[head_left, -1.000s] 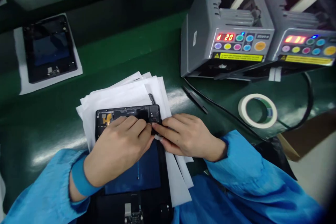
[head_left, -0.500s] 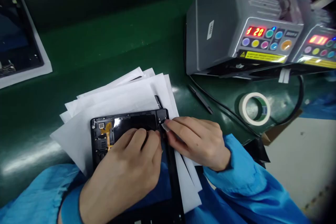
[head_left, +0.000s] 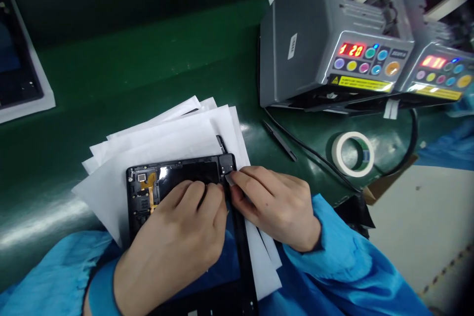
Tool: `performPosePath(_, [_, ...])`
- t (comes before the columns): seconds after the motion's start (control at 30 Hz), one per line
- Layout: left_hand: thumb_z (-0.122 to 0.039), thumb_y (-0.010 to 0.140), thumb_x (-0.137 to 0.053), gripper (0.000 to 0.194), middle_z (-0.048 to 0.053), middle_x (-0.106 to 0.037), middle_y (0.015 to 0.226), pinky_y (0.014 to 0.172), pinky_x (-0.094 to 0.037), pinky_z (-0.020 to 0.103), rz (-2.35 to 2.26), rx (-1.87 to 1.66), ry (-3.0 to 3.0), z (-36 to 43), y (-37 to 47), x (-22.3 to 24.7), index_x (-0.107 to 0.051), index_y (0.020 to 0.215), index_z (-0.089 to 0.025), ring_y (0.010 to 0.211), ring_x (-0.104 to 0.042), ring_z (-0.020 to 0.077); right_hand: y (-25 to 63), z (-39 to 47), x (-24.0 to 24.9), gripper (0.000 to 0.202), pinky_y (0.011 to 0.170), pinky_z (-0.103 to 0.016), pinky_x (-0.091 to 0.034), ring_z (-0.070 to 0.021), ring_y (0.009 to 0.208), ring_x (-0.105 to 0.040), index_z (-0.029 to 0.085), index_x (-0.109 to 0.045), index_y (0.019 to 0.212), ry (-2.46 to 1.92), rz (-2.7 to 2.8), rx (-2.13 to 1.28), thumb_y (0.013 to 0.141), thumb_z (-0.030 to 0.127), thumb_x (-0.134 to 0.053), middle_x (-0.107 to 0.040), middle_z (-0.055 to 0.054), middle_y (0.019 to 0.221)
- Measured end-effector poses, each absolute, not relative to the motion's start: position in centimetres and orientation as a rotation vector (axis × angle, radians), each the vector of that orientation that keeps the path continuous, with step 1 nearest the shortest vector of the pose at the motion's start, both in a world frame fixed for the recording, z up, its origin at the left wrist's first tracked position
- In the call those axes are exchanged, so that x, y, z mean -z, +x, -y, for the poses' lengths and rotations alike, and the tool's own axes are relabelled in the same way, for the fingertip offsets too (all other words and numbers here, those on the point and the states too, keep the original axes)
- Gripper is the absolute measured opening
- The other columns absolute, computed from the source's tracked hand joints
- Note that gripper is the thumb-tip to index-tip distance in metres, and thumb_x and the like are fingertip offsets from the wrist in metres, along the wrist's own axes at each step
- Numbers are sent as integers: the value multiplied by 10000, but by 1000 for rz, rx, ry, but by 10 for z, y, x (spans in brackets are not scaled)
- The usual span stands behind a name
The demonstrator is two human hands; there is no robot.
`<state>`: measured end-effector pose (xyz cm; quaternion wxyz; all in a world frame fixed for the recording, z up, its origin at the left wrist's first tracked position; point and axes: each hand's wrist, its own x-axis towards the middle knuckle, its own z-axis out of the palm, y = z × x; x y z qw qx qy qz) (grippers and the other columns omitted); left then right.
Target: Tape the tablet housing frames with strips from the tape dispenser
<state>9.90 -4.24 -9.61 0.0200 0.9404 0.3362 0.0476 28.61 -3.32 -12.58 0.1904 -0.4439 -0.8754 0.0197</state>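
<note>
An opened black tablet (head_left: 242, 242), its inner parts and an orange flex cable (head_left: 151, 190) exposed at the upper left, lies on stacked white sheets (head_left: 170, 140). My left hand (head_left: 177, 229) rests over the tablet with its fingers curled together; their tips are hidden, and I cannot make out what they hold. At the tablet's upper right edge, my right hand (head_left: 274, 202) pinches a small greyish strip (head_left: 229, 179) between thumb and fingers. The strip lies close against the frame, just below a black corner module (head_left: 226, 163).
Two grey tape dispensers (head_left: 296, 54) with lit red displays stand at the back right. Before them are a black pen-like tool (head_left: 280, 141), a cable (head_left: 314, 152) and a masking tape roll (head_left: 337, 154). Another tablet (head_left: 22, 76) on white paper lies far left.
The whole view has shifted slightly. The strip in my right fingers looks greyer and lies a little differently at the tablet's edge. My left hand has stayed nearly still.
</note>
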Motion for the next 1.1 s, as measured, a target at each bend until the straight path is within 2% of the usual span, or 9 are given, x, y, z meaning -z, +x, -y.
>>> performPosePath(0.6, [-115,790,-554,78,52,-527,753,612,-492,368,-1045,-122,2944,44,99,95,-601,852,-118,696,-517,212,276,39,123,126,512,-264,-392,-110,619,-581,141,-656,881,-1356,2408,7,857,165,-535,-647,-13,760])
performPosePath(0.87, [-142,808,-563,48,46,-518,741,609,-469,352,-1065,-111,2971,44,99,95,-583,842,-115,677,-509,200,273,40,121,127,611,-293,-430,-151,724,-562,164,-659,896,-1381,2405,-19,858,187,-540,-657,-33,888])
performPosePath(1.1, [-155,838,-530,96,53,-533,761,619,-466,359,-1072,-124,2945,46,99,98,-601,880,-105,692,-514,204,275,40,122,123,609,-287,-427,-143,715,-551,167,-669,874,-1318,2421,-38,867,164,-546,-660,-34,902])
